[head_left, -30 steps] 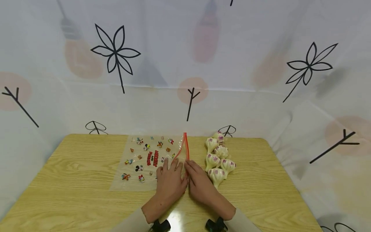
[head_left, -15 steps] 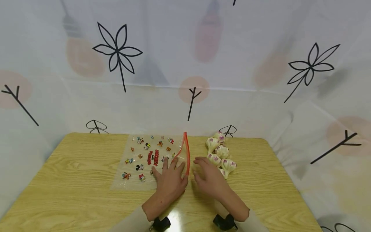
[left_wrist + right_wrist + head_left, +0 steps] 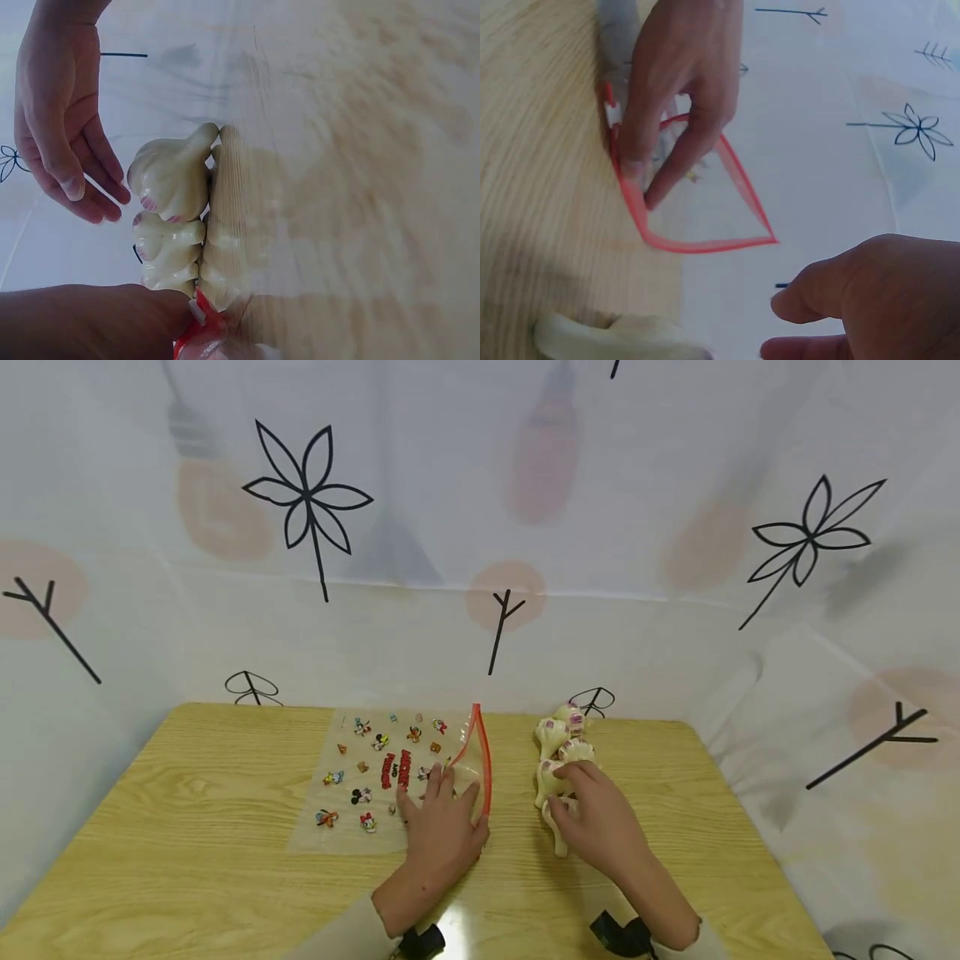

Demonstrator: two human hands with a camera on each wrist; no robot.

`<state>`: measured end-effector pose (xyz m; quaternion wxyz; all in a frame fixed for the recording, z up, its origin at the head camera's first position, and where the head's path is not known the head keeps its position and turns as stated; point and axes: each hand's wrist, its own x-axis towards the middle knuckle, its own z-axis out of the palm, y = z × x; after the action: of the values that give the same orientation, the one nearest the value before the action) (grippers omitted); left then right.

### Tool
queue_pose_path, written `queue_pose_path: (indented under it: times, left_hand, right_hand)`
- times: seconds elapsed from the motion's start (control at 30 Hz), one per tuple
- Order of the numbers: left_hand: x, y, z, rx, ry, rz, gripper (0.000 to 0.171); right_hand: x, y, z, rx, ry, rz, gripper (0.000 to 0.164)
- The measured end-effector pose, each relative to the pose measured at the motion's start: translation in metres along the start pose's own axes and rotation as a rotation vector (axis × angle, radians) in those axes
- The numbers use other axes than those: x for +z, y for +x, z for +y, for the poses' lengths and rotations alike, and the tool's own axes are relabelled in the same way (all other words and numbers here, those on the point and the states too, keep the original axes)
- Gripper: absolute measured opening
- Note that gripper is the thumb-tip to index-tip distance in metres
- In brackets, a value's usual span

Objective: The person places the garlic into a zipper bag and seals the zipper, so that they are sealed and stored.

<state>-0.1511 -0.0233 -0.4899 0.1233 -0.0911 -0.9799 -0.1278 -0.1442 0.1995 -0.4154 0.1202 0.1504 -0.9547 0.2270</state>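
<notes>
A clear zip bag (image 3: pixel 315 835) printed with cartoon figures lies flat, its red-edged mouth facing right. My left hand (image 3: pixel 442 831) rests on the bag by the mouth with fingers spread. In the right wrist view, the thumb and a finger of the left hand (image 3: pixel 679 82) press at the lower lip inside the gaping red rim (image 3: pixel 705 246). My right hand (image 3: pixel 603 822) reaches over the near garlic bulb (image 3: pixel 559 843), thumb and fingers apart. The left wrist view has the right hand (image 3: pixel 64 112) beside and above the garlic bulb (image 3: pixel 169 180), a gap between them.
Several more glossy garlic bulbs (image 3: pixel 551 735) stand in a cluster toward the table's back edge, right of the bag. The wooden table (image 3: pixel 187 860) meets a white cloth backdrop (image 3: pixel 405 635) with leaf drawings behind it.
My right hand has left the bag's mouth and moved right, over the garlic bulbs. The left hand stays on the bag, its fingers now more spread than a second ago.
</notes>
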Motion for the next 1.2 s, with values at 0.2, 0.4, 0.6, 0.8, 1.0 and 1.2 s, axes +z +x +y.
queue_pose_path:
  times: [0.2, 0.4, 0.6, 0.8, 1.0, 1.2]
  left_hand:
    - [0.003, 0.001, 0.000, 0.016, 0.014, 0.053, 0.046]
    - [0.006, -0.001, 0.001, -0.004, 0.029, 0.085, 0.044]
    - [0.005, -0.003, 0.003, 0.004, 0.041, 0.071, 0.040]
    - [0.006, -0.005, 0.009, 0.015, 0.038, 0.071, 0.034]
    - [0.006, -0.008, 0.012, 0.002, 0.048, 0.059, 0.036]
    - [0.004, -0.010, 0.013, -0.007, 0.052, 0.040, 0.035]
  right_hand:
    - [-0.003, -0.008, 0.005, 0.011, 0.004, 0.005, 0.032]
    - [-0.001, -0.012, 0.006, 0.010, -0.073, 0.028, 0.038]
    - [0.002, -0.013, 0.008, 0.112, -0.070, -0.062, 0.048]
    - [0.009, -0.014, 0.008, 0.171, -0.109, -0.143, 0.051]
    - [0.016, -0.015, 0.007, 0.140, -0.141, -0.136, 0.049]
    - [0.021, -0.017, 0.007, 0.106, -0.129, -0.116, 0.050]
